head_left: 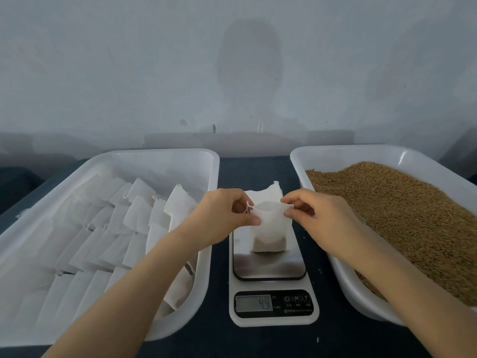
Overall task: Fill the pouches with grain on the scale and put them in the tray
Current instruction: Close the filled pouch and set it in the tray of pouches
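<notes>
A small white pouch [271, 229] stands on the steel plate of the digital scale [271, 270], its lower part darkened by grain inside. My left hand [224, 215] pinches the pouch's left top corner, where a thin drawstring shows. My right hand [317, 215] pinches the right top corner, and between them the mouth is held spread. More empty white pouches [265, 195] lie behind it at the scale's far end. The display [254, 303] shows a blurred reading.
A white tray [209, 161] on the left holds several rows of filled white pouches. A white tray [343, 272] on the right is heaped with brown grain [402, 210]. Everything sits on a dark table [258, 171] against a pale wall. A few loose grains lie beside the scale.
</notes>
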Motion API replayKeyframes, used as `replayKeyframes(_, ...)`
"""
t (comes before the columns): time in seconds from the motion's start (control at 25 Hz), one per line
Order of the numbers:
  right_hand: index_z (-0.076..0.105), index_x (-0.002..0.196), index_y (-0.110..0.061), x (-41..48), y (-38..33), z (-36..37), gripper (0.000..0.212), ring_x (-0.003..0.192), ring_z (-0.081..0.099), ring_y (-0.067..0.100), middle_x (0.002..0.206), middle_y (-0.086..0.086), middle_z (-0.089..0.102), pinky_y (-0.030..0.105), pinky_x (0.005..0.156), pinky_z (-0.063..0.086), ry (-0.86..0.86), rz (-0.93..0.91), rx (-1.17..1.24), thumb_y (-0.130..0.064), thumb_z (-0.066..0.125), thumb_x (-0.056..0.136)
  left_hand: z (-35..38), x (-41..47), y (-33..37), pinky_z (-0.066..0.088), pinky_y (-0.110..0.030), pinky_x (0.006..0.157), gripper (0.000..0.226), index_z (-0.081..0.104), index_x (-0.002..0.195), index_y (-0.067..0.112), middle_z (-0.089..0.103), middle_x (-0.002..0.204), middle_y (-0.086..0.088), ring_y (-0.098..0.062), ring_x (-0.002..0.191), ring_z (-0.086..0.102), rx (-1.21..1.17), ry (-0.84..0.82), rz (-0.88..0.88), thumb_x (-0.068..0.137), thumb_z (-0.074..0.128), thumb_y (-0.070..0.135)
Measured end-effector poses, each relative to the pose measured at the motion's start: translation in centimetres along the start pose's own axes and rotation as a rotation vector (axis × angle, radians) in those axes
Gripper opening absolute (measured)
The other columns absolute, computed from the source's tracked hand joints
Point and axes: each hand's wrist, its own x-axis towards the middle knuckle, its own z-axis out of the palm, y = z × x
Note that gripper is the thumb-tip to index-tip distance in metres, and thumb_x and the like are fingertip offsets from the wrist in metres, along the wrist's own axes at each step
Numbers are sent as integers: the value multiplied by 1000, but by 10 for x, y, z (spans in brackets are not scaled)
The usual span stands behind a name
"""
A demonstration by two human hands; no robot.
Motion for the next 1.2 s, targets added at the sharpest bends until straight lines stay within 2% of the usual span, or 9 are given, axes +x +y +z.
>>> replayKeyframes(0.16,66,109,-25,0,-1,0,20,79,54,-14,86,-15,65,-3,69,35,-2,5,2,-23,63,89,1,0,0,49,-20,71,20,59,80,32,68,84,5,-14,81,64,4,0,-1,76,77,36)
replayKeyframes(0.48,66,109,-23,0,-1,1,20,80,57,-6,89,-11,67,-4,70,35,11,-13,-7,-22,63,89,1,0,1,44,-14,65,18,61,85,29,68,84,5,-13,80,64,-1,-13,-11,78,75,36)
replayKeyframes(0.84,66,109,-23,0,0,1,20,78,56,-8,88,-13,67,-4,69,35,17,-17,-21,-22,62,90,2,0,-2,43,-12,63,18,60,82,30,67,81,5,-12,78,63,5,-6,0,77,77,37)
replayKeyframes(1.0,66,109,-23,0,-1,1,20,78,56,-7,87,-13,66,-4,70,36,14,-22,-22,-22,62,90,2,1,-2,39,-11,59,19,58,78,34,64,77,10,-7,72,59,14,-13,3,77,76,38)
replayKeyframes(1.2,66,108,-23,0,-1,1,19,78,56,-9,88,-12,68,-4,70,35,19,-22,-24,-22,62,90,2,2,-3,43,-13,62,19,58,80,34,65,79,8,-8,73,60,20,-16,-4,76,77,38)
